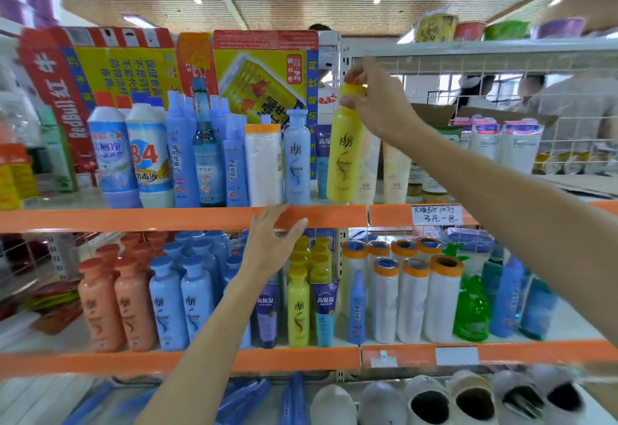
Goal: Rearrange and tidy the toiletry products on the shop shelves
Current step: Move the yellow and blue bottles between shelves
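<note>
1. Right hand [376, 98] pinching the cap of a yellow bottle [344, 150], fingers curled round the cap, bottle upright at the front edge of the upper shelf [133, 219].
2. Base of the yellow bottle level with the orange shelf lip; whether it rests on the board or hangs just above cannot be told.
3. Left of the yellow bottle: a narrow gap showing a small blue tube [322, 163] set further back, then a pale blue bottle [297, 160] at the lip.
4. Right of the yellow bottle: a pale cream tube [369, 163] just beside it, almost touching.
5. Above the yellow bottle: open air up to the white wire rack [468, 66].
6. Left hand [272, 240] below and left of the yellow bottle, fingers straight and spread, fingertips resting on the orange lip, gripping nothing.
7. Below the yellow bottle, on the lower shelf [301, 359]: matching yellow bottles [298, 307] in a tight column, hemmed by blue bottles and white rolls [414, 301].
</note>
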